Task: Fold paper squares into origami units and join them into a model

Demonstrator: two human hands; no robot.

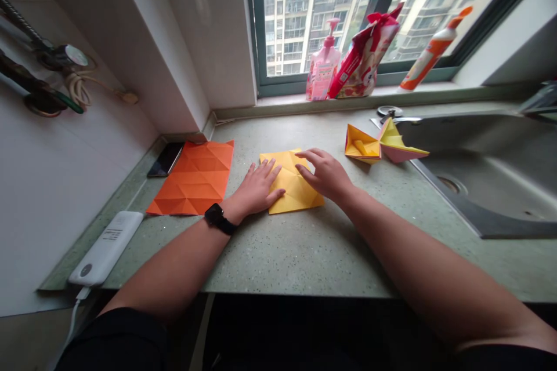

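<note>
A yellow sheet of creased paper point(296, 188) lies flat on the speckled green counter point(304, 249). My left hand point(256, 185), with a black watch at the wrist, lies flat on the sheet's left edge, fingers stretched out. My right hand point(324, 173) rests on the sheet's upper right part, fingers extended and pressing down. To the left lies an orange creased sheet point(195, 177). To the right stand two folded paper pieces, one yellow-orange point(361, 146) and one yellow-pink point(398, 146).
A steel sink point(487, 174) is set into the counter at right. A black phone point(165, 159) and a white power bank point(107, 246) lie at left. On the sill stand a pink pump bottle point(322, 69), a red pouch point(365, 58) and an orange-capped bottle point(430, 52).
</note>
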